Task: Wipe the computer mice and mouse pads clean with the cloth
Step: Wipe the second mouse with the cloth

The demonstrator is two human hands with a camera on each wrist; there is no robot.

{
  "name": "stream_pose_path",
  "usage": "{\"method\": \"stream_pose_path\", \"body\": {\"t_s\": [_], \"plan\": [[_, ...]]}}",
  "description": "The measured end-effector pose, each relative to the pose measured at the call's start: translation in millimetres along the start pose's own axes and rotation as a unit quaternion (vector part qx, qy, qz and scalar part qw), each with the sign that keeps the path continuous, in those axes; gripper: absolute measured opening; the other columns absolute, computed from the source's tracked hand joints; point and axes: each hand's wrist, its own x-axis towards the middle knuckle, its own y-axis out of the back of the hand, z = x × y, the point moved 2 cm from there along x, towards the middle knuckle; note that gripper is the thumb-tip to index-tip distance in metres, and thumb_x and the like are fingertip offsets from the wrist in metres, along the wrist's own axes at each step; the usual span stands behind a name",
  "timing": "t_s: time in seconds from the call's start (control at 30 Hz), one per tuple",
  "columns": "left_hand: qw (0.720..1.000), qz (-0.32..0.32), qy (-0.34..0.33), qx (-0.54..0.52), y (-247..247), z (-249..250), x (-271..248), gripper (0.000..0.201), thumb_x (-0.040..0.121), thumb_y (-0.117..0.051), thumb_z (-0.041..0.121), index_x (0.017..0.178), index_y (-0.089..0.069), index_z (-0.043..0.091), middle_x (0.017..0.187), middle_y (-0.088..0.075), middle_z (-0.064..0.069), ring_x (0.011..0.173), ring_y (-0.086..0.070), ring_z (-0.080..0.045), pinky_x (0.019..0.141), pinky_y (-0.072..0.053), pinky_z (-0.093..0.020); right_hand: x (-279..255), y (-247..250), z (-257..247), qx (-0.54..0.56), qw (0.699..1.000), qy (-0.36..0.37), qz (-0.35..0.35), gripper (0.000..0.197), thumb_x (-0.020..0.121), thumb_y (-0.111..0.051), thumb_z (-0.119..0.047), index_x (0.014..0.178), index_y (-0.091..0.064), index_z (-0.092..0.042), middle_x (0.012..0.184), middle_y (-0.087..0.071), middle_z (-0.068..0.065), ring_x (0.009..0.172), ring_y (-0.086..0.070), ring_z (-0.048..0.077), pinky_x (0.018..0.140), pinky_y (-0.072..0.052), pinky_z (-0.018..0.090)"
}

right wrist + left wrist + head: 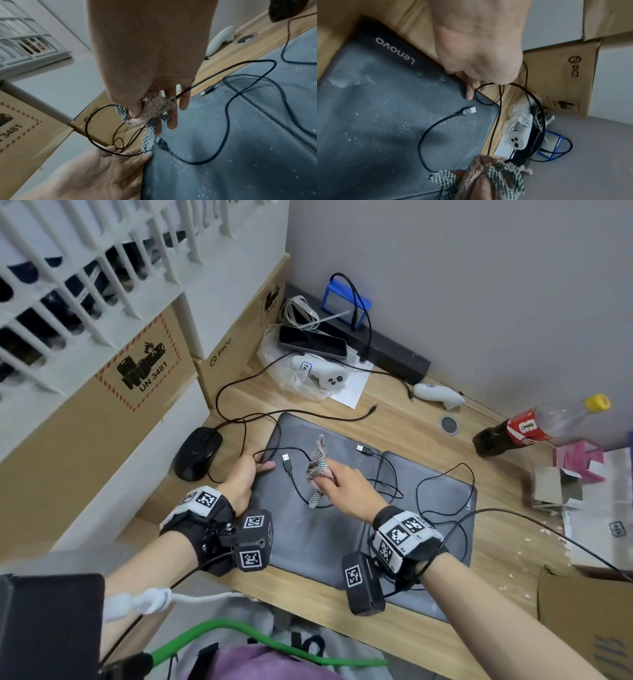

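Note:
Two grey mouse pads lie side by side on the wooden desk, the left pad [308, 542] and the right pad [442, 508] with a Lenovo mark; both are dusted with white specks [406, 127]. My right hand [329, 474] hovers over the left pad, pinching a bunched checked cloth [318, 460] [150, 111] between thumb and fingers, and a black cable runs through those fingers. My left hand [260, 465] rests at the pad's left edge, palm open, thumb [147, 154] touching the pad, a cable loop across its fingers. A black mouse [196, 451] sits left of the pads.
Black cables with USB plugs [287, 460] sprawl over both pads. Cardboard boxes [137, 378] wall the left side. At the back lie a phone [311, 342] and white controllers [322, 373]. A cola bottle [534, 428] and a small open box [555, 487] stand at the right.

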Motion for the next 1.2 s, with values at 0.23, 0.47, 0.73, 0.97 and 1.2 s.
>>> {"method": "stream_pose_path", "body": {"t_s": [0.23, 0.47, 0.73, 0.97, 1.2], "plan": [[0.999, -0.014, 0.016, -0.038, -1.7, -12.2, -8.4, 0.047, 0.108, -0.021, 0.040, 0.131, -0.049, 0.010, 0.135, -0.058, -0.014, 0.128, -0.049, -0.024, 0.109, -0.033, -0.036, -4.4, -1.2, 16.1, 0.011, 0.999, -0.036, -0.003, 0.016, 0.096, -0.047, -0.023, 0.098, -0.057, -0.011, 0.091, -0.067, 0.007, 0.086, -0.058, 0.027, 0.073, -0.041, 0.031], [0.982, -0.165, 0.091, -0.016, 4.4, -1.5, -25.9, 0.068, 0.101, -0.024, 0.059, 0.100, -0.069, 0.009, 0.089, -0.068, -0.005, 0.084, -0.063, -0.024, 0.067, -0.044, -0.031, 7.8, -5.1, -4.1, 0.022, 1.000, -0.007, -0.019, 0.015, 0.096, -0.048, -0.025, 0.097, -0.057, -0.013, 0.089, -0.065, 0.004, 0.086, -0.057, 0.026, 0.071, -0.038, 0.028], [0.989, 0.066, -0.087, -0.104, 41.5, 48.8, -1.4, 0.028, 0.102, -0.032, 0.013, 0.083, -0.052, 0.017, 0.062, -0.061, 0.003, 0.057, -0.051, -0.015, 0.052, -0.032, -0.025, -1.5, -3.9, 10.8, -0.050, 0.996, -0.014, -0.070, 0.008, 0.095, -0.047, -0.022, 0.087, -0.048, -0.023, 0.087, -0.060, 0.000, 0.087, -0.056, 0.030, 0.077, -0.041, 0.034], [0.992, 0.039, -0.040, -0.114, 55.0, 46.1, 8.7, 0.044, 0.103, -0.035, 0.048, 0.123, -0.057, 0.015, 0.095, -0.060, 0.000, 0.074, -0.055, -0.018, 0.067, -0.040, -0.032, -17.3, 8.9, 40.0, -0.013, 0.998, -0.066, -0.011, 0.013, 0.097, -0.044, -0.019, 0.085, -0.049, -0.023, 0.088, -0.063, 0.002, 0.085, -0.057, 0.026, 0.071, -0.039, 0.030], [0.974, -0.223, -0.040, 0.024, 3.4, 6.9, -39.6, 0.052, 0.092, -0.047, 0.055, 0.130, -0.056, 0.020, 0.126, -0.065, 0.004, 0.116, -0.060, -0.015, 0.095, -0.049, -0.034, 0.3, -3.4, 10.2, 0.027, 0.999, -0.033, -0.006, 0.011, 0.096, -0.047, -0.021, 0.086, -0.052, -0.019, 0.078, -0.059, -0.004, 0.077, -0.052, 0.020, 0.066, -0.035, 0.026]]}}
